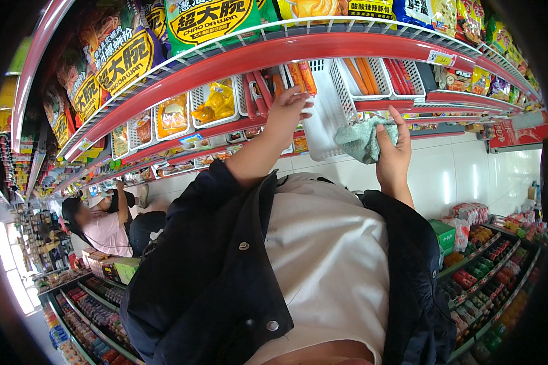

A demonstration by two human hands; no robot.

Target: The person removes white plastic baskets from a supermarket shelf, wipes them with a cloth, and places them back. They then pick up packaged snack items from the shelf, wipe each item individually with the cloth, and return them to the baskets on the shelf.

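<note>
A white perforated plastic basket (pixel 324 132) is pulled out from the shelf in front of me, with its long side tilted down. My right hand (pixel 395 150) grips a pale green cloth (pixel 365 139) at the basket's right edge. My left hand (pixel 292 107) is raised at the basket's left side, just below packaged orange sausages (pixel 302 77); its fingers are partly curled, and whether they touch the packs or the basket I cannot tell. Red-wrapped sausages (pixel 257 93) lie in the basket left of that hand. To the right are baskets of orange sausages (pixel 361 75) and red sticks (pixel 398 76).
Above runs a red-fronted shelf edge (pixel 347 48) with a wire rail and large noodle bags (pixel 210 20). A person in a pink top (pixel 112 230) crouches at the shelves on the left. Low racks of goods (pixel 484 269) stand behind me on both sides.
</note>
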